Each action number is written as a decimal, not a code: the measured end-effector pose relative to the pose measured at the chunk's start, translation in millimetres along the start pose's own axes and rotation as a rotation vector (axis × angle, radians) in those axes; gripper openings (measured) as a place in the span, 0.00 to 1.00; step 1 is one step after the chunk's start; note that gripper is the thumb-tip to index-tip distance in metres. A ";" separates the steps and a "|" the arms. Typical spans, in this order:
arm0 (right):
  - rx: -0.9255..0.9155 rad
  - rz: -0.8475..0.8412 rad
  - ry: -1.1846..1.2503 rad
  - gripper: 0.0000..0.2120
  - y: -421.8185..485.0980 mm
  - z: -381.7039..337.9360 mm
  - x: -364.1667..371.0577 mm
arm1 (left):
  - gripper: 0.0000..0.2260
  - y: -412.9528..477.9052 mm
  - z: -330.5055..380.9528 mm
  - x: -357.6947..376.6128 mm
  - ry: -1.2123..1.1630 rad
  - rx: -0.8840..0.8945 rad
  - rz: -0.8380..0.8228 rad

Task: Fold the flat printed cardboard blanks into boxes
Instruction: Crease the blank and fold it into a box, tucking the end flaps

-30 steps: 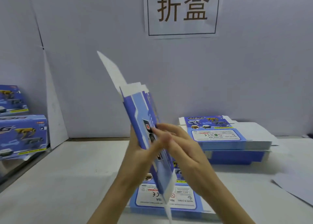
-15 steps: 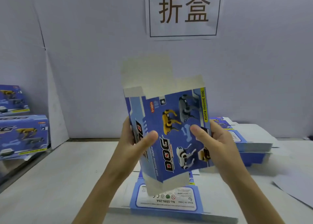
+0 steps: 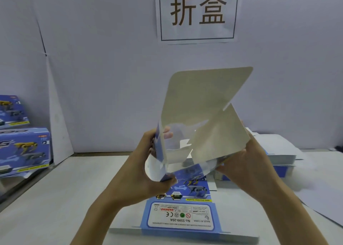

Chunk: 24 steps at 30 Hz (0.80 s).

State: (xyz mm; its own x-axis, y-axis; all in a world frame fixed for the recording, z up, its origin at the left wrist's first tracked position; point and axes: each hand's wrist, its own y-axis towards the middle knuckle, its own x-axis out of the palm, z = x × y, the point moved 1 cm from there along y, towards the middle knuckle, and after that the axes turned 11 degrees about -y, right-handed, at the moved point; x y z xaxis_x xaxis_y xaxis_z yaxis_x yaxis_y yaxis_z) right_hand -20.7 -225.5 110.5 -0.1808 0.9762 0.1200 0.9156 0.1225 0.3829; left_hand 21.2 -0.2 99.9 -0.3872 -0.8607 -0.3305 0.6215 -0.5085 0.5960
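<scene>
Both hands hold one box (image 3: 202, 133) in the air above the table (image 3: 55, 198), with its open end toward the camera, so the pale inside and the raised flaps are visible. The left hand (image 3: 146, 170) grips the left wall, thumb near the bottom edge and fingertips showing inside. The right hand (image 3: 246, 163) grips the right side, under a flap. A flat blank (image 3: 181, 215) lies on the table just below. Another stack of blanks (image 3: 278, 153) lies behind the right hand. Finished boxes (image 3: 24, 148) stand at the far left.

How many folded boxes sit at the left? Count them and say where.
2: lower folded box at the table's left edge, upper folded box above and behind it. More may lie beyond the frame.
</scene>
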 end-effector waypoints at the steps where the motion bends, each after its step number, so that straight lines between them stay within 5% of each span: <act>1: 0.017 -0.007 0.039 0.15 3.4 2.1 -5.8 | 0.40 0.1 0.8 0.7 0.000 -0.004 -0.001; 8: 0.106 -0.211 0.223 0.26 -6.3 -10.0 -2.9 | 0.40 0.8 7.8 2.0 -0.015 0.009 0.016; 13: 0.205 0.086 -0.138 0.08 -6.6 -1.3 -4.8 | 0.39 -0.2 7.0 -0.4 0.078 0.077 0.008; 16: 0.295 0.263 -0.530 0.11 -3.9 2.3 -3.7 | 0.40 0.7 4.2 -0.2 0.135 0.079 -0.004; 20: 0.328 0.163 -0.609 0.10 -8.0 -3.9 2.5 | 0.41 -0.3 2.8 -8.7 0.158 0.114 0.026; 24: 0.284 0.352 -0.665 0.11 -4.4 -7.1 5.9 | 0.42 -1.1 8.7 -4.1 0.080 0.069 0.058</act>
State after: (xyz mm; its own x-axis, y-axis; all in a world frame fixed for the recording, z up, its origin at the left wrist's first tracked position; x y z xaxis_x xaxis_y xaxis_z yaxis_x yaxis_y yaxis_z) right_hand -28.4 -221.5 116.0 0.3051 0.8572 -0.4150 0.9517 -0.2583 0.1660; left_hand 16.2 4.1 107.0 -0.2945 -0.8893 -0.3500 0.5916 -0.4573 0.6640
